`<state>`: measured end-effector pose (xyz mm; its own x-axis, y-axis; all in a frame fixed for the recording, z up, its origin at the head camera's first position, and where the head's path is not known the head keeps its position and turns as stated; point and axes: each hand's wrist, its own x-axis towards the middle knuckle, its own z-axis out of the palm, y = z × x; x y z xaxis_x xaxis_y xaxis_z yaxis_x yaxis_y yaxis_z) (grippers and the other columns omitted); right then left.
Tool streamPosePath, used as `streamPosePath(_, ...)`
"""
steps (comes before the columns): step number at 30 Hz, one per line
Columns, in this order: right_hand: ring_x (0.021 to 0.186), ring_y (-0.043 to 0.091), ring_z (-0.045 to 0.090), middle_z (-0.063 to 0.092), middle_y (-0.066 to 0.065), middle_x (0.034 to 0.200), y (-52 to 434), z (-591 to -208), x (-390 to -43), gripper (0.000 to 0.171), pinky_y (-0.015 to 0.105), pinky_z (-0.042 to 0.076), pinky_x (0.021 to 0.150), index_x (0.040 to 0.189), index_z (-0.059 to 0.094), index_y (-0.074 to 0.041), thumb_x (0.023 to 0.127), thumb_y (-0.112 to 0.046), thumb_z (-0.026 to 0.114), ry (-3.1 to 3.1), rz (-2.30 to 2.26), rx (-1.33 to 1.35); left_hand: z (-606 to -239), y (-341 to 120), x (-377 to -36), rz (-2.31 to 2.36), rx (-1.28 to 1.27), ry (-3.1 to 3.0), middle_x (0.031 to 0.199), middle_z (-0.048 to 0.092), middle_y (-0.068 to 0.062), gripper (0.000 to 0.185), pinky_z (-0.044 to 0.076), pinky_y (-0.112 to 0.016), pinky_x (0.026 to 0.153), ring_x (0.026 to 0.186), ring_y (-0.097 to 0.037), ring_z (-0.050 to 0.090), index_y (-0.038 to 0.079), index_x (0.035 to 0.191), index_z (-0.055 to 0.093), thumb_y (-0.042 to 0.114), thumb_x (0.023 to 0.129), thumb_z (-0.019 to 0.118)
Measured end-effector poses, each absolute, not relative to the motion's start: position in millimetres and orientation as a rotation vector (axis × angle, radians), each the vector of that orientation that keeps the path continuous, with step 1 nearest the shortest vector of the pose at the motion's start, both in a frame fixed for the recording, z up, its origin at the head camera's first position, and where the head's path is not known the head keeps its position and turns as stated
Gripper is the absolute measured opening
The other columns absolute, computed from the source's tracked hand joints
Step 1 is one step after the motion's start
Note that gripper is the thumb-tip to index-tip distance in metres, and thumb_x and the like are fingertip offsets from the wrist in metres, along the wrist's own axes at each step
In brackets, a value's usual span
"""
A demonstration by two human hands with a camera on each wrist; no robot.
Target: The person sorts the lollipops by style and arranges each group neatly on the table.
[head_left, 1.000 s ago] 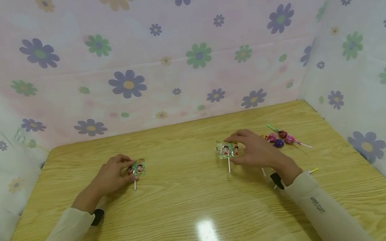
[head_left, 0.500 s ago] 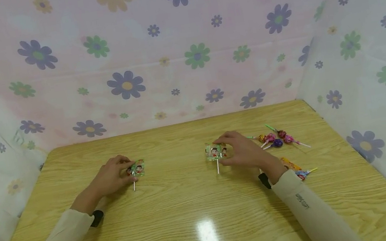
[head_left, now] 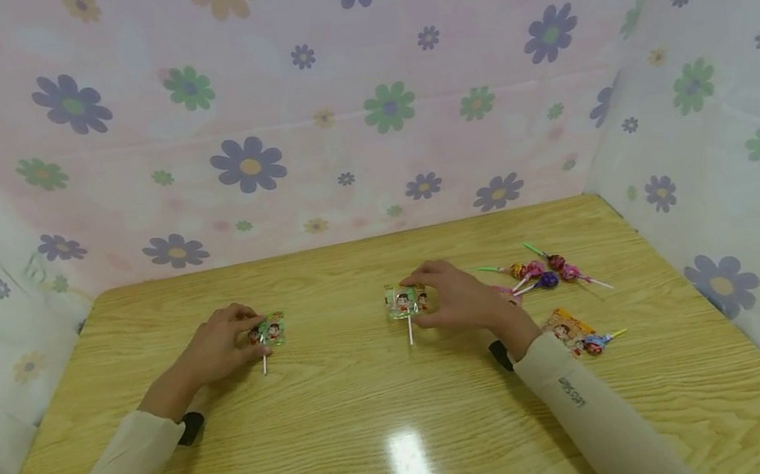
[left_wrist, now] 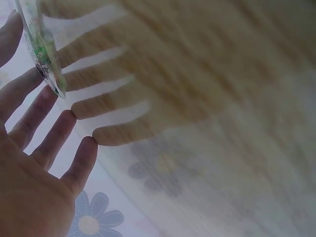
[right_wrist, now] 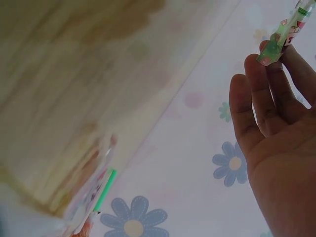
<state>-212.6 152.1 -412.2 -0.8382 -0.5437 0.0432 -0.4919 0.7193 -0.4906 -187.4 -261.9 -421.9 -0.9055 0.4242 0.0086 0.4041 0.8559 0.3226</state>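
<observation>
In the head view my left hand (head_left: 222, 346) pinches a lollipop in a flat green wrapper (head_left: 274, 330) between thumb and fingers, its white stick pointing toward me. Level with it, right of the table's middle, my right hand (head_left: 455, 299) grips a matching green-wrapped lollipop (head_left: 401, 301) by the right side of its wrapper, stick also down. The left wrist view shows the left fingertips meeting their reflections on the glossy tabletop, the green wrapper (left_wrist: 45, 57) between thumb and fingers. From the right wrist, the other green wrapper (right_wrist: 284, 42) appears at the fingertips; the thumb is out of sight.
Several round lollipops (head_left: 546, 279) lie in a cluster at the table's back right. A pink wrapper (head_left: 508, 294) shows behind my right wrist. Nearer lie an orange packet (head_left: 564, 326) and a blue-wrapped lollipop (head_left: 595, 344). Flowered cloth (head_left: 284, 103) surrounds the wooden table (head_left: 327, 278).
My right hand has moved left with its lollipop, toward the left hand. Its arm has uncovered the orange packet and blue-wrapped lollipop. The left hand has stayed in place.
</observation>
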Motion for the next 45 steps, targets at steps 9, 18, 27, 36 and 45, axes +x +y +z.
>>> streamPosePath(9,0.131,0.030,0.049,0.050,0.009,0.142,132,-411,-214,0.060,0.053,0.046,0.103,0.142,0.057,-0.022,0.087,-0.040,0.074,2.795,-0.761,-0.858,-420,-266,-185,0.511,0.644,2.967,0.137,0.052,-0.021,0.060,0.040,-0.067,0.094,0.127,-0.046,0.047,0.001,0.139,0.057,0.034,0.091,0.072)
streamPosePath(18,0.133,0.031,0.048,0.050,0.008,0.142,121,-412,-216,0.060,0.054,0.045,0.104,0.142,0.057,-0.023,0.087,-0.040,0.073,2.797,-0.771,-0.853,-423,-261,-190,0.507,0.671,2.959,0.137,0.052,-0.021,0.061,0.041,-0.066,0.094,0.127,-0.045,0.047,0.002,0.140,0.056,0.034,0.092,0.072)
streamPosePath(27,0.135,0.032,0.046,0.045,0.010,0.148,103,-415,-219,0.060,0.055,0.044,0.105,0.143,0.056,-0.023,0.088,-0.039,0.073,2.737,-0.889,-0.861,-425,-263,-190,0.489,0.664,2.975,0.136,0.053,-0.021,0.061,0.042,-0.065,0.094,0.126,-0.045,0.048,0.000,0.138,0.057,0.034,0.090,0.073)
streamPosePath(36,0.136,0.031,0.045,0.046,0.010,0.148,81,-412,-220,0.060,0.052,0.044,0.107,0.142,0.056,-0.022,0.087,-0.036,0.075,2.707,-0.891,-0.875,-425,-264,-189,0.502,0.668,2.977,0.136,0.053,-0.021,0.061,0.043,-0.065,0.092,0.125,-0.045,0.049,0.001,0.138,0.058,0.035,0.090,0.073)
streamPosePath(45,0.134,0.025,0.048,0.049,0.006,0.145,58,-416,-225,0.061,0.045,0.045,0.107,0.142,0.056,-0.023,0.087,-0.042,0.074,2.748,-0.710,-0.972,-425,-265,-190,0.513,0.654,2.969,0.136,0.053,-0.020,0.061,0.042,-0.065,0.092,0.126,-0.045,0.048,0.002,0.139,0.057,0.036,0.091,0.073)
